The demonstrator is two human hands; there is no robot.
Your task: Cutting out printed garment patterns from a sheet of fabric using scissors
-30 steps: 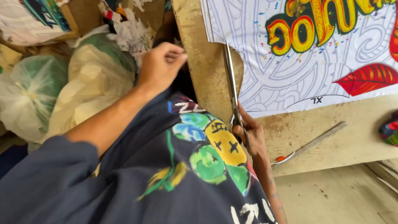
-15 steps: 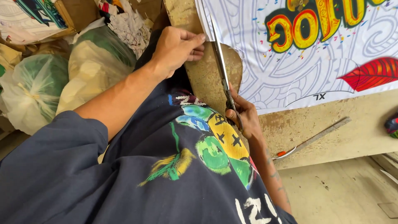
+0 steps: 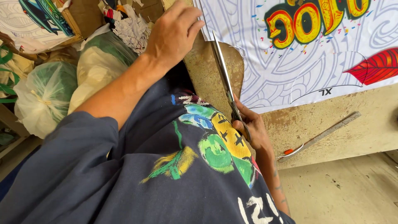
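Right hand (image 3: 251, 124) closed round scissors (image 3: 226, 83) handles, blades ahead at printed fabric (image 3: 298, 62) edge. Left hand (image 3: 174, 33) pinching fabric corner beyond blades. Worn wooden table (image 3: 331, 128) beneath; metal ruler (image 3: 319, 135) right of hand; plastic bags (image 3: 45, 95) left.

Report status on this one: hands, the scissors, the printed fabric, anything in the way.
Right hand gripping scissors, blades at printed fabric edge. Left hand pinning fabric corner on wooden table. Metal ruler lies clear of the cut.

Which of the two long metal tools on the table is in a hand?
The scissors, gripped by the right hand at the printed fabric's edge; the metal ruler lies untouched.
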